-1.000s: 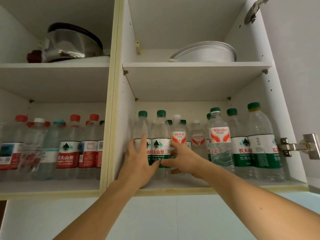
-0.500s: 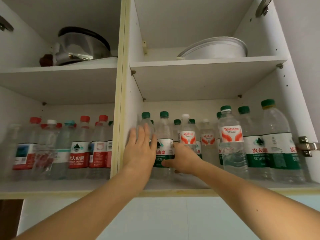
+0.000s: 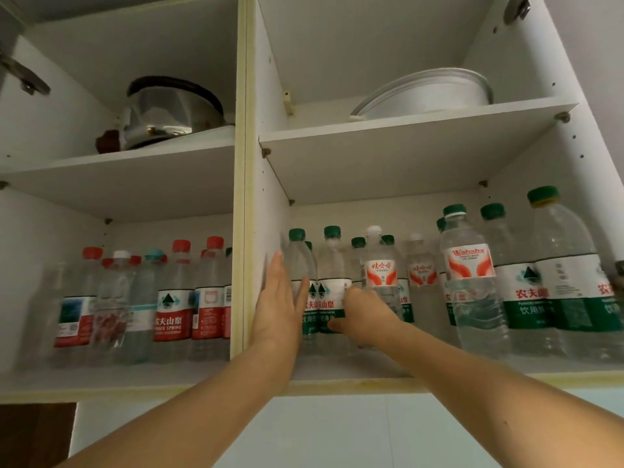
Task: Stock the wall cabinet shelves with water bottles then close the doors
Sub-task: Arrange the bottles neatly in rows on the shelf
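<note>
The open wall cabinet (image 3: 245,197) has two bays, and water bottles fill both lower shelves. Red-capped bottles (image 3: 172,305) stand in the left bay. Green-capped ones (image 3: 526,292) and orange-labelled ones (image 3: 467,265) stand in the right bay. My left hand (image 3: 280,302) is flat with straight fingers, pressed against the leftmost green-capped bottle (image 3: 299,261) beside the divider. My right hand (image 3: 364,314) grips the second green-labelled bottle (image 3: 331,285) from its right side, thumb across the label. Its fingers are hidden between that bottle and a white-capped one (image 3: 380,268).
A steel pot with a black rim (image 3: 169,109) sits on the upper left shelf and a white basin (image 3: 429,92) on the upper right. Door hinges show at the far right (image 3: 619,275) and upper left (image 3: 23,76). White wall lies below the cabinet.
My left hand has slid up and left against the leftmost green-capped bottle, fingers straighter. The right hand stays by the second bottle. The view has shifted left.
</note>
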Motion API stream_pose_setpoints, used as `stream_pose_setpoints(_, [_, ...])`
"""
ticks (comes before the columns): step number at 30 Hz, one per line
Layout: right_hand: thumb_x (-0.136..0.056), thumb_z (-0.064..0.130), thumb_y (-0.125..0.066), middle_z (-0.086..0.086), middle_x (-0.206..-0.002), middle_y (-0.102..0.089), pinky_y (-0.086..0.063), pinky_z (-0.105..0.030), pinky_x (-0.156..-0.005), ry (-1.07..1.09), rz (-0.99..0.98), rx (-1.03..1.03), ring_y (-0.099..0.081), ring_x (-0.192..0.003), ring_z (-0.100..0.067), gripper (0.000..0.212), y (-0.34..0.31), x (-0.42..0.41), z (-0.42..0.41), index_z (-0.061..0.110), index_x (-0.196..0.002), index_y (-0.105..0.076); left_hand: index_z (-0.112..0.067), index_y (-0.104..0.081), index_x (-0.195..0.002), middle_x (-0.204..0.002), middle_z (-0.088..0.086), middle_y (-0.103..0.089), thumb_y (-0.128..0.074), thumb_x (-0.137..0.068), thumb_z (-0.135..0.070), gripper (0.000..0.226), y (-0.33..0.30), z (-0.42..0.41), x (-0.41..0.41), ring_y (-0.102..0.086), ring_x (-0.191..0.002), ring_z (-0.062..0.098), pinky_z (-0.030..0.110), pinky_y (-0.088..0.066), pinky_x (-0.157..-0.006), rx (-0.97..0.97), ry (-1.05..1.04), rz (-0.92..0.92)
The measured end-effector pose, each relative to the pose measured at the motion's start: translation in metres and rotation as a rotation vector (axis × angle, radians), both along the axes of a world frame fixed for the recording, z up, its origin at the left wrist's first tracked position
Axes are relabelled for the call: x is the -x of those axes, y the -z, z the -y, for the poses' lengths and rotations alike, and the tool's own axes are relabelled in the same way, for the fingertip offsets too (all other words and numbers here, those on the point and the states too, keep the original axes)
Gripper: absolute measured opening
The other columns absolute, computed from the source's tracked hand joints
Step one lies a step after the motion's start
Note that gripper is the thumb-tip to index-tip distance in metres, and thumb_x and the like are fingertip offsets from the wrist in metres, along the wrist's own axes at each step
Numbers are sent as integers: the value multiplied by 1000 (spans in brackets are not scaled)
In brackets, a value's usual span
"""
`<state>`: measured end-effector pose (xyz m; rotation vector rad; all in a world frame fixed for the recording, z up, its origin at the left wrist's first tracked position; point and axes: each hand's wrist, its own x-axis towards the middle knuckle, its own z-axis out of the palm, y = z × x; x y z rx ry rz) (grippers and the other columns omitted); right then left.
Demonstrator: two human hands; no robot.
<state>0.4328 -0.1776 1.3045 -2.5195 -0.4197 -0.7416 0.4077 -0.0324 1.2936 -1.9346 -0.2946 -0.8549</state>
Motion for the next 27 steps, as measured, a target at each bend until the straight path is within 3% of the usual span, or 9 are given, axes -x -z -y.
stream_pose_setpoints(4, [-93, 48, -66, 2, -81, -64, -57, -31, -61, 149, 211, -27, -65, -69, -14, 31, -8, 5, 22, 19, -87, -58, -12, 19, -158, -166, 30, 9, -30, -98, -73, 99, 3, 2, -3, 11, -151, 54, 72, 25, -107, 134, 304, 74])
stream_pose_setpoints(7, [-95, 46, -63, -4, -100, -65, -60, -40, -74, 276, 378, -137, -67, -85, -23, 33, -18, 3, 47, 16, -109, -60, -22, 28, -155, -165, 22, 24, -37, -91, -80, 109, 3, 9, -9, 16, -153, 45, 66, 20, -114, 312, 533, 67])
stream_pose_setpoints(9, [-89, 37, -73, -14, -130, -50, -57, -46, -89, 238, 269, -266, -61, -110, -33, 60, -19, -4, 60, 15, -136, -42, -28, 34, -152, -164, 19, 30, -47, -86, -81, 117, -1, 15, -15, 18, -154, 42, 63, 14, -118, 411, 642, 33])
stream_pose_setpoints(11, [-85, 23, -79, -16, -138, -43, -54, -47, -97, 75, 11, -432, -57, -118, -35, 73, -17, -11, 65, 17, -141, -33, -34, 34, -152, -163, 16, 33, -58, -81, -80, 125, -5, 18, -22, 19, -154, 41, 62, 10, -121, 503, 724, -5])
stream_pose_setpoints(14, [-89, 10, -74, -6, -113, -64, -53, -29, -78, -96, -263, -451, -64, -100, -20, 29, -12, -22, 72, 19, -110, -57, -41, 36, -149, -161, 12, 39, -64, -74, -81, 131, -2, 15, -34, 26, -152, 40, 64, 6, -122, 552, 767, -41])
stream_pose_setpoints(16, [-89, 9, -74, -7, -114, -67, -55, -34, -81, -106, -309, -447, -65, -100, -22, 28, -11, -26, 74, 16, -113, -61, -43, 36, -148, -160, 10, 40, -64, -72, -83, 132, 2, 13, -41, 29, -151, 38, 63, 8, -121, 552, 792, -24])
stream_pose_setpoints(22, [-84, -4, -72, -10, -128, -59, -52, -50, -102, -115, -325, -514, -57, -119, -32, 64, -8, -36, 71, 19, -135, -42, -41, 35, -150, -162, 7, 37, -64, -71, -84, 134, 5, 12, -47, 31, -150, 39, 63, 8, -120, 539, 823, -8])
stream_pose_setpoints(24, [-82, -4, -74, -11, -124, -60, -54, -49, -99, -111, -315, -530, -59, -115, -32, 59, -7, -36, 73, 20, -128, -47, -39, 36, -149, -162, 6, 38, -64, -70, -84, 135, 5, 12, -47, 33, -149, 40, 64, 8, -120, 527, 812, -7])
stream_pose_setpoints(27, [-82, 2, -79, -7, -114, -63, -57, -34, -73, -94, -312, -542, -63, -98, -24, 47, -6, -31, 77, 21, -116, -53, -38, 40, -147, -163, 7, 37, -62, -70, -86, 136, 6, 12, -46, 33, -148, 41, 64, 8, -120, 514, 801, 5])
